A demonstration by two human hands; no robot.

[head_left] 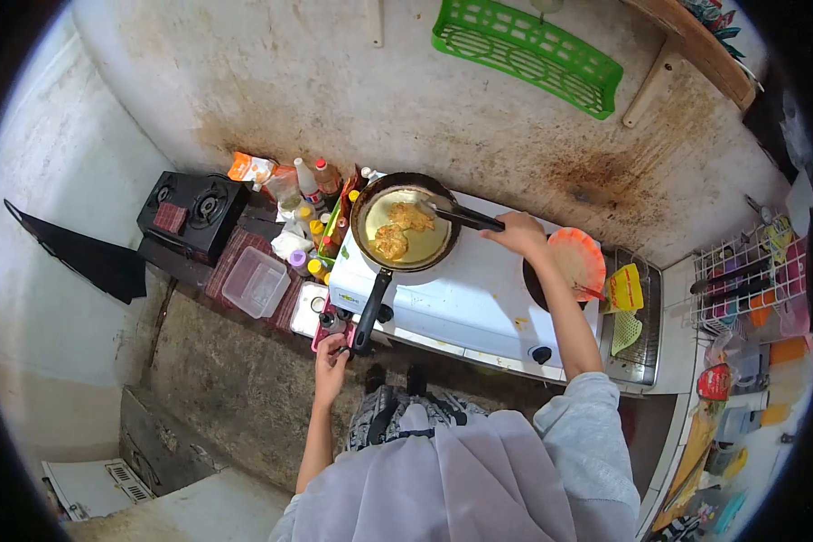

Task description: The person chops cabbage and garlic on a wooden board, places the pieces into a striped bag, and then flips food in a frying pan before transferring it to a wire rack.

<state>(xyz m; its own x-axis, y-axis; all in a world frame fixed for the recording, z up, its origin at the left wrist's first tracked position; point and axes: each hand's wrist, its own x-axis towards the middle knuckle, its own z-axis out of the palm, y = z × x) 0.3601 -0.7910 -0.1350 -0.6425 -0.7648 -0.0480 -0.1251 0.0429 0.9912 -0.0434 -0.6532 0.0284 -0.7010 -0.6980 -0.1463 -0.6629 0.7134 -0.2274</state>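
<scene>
A dark frying pan [384, 185] sits on the left burner of a white stove [443, 307]. Two golden fried patties, one nearer [389, 242] and one farther [410, 217], lie in its pale oil. My right hand [520, 237] is wrapped round the black handle of a spatula [471, 217], whose head reaches into the pan beside the farther patty. My left hand [331, 354] is closed in a pinch at the tip of the pan handle [370, 312]. Exactly how its fingers meet the handle is hard to make out.
An orange-rimmed bowl [580, 262] stands on the stove's right side, near a yellow packet [625, 287]. Left of the pan are several bottles [326, 176], a clear plastic box [256, 282] and a black two-burner stove [192, 215]. A green basket [528, 56] hangs on the wall.
</scene>
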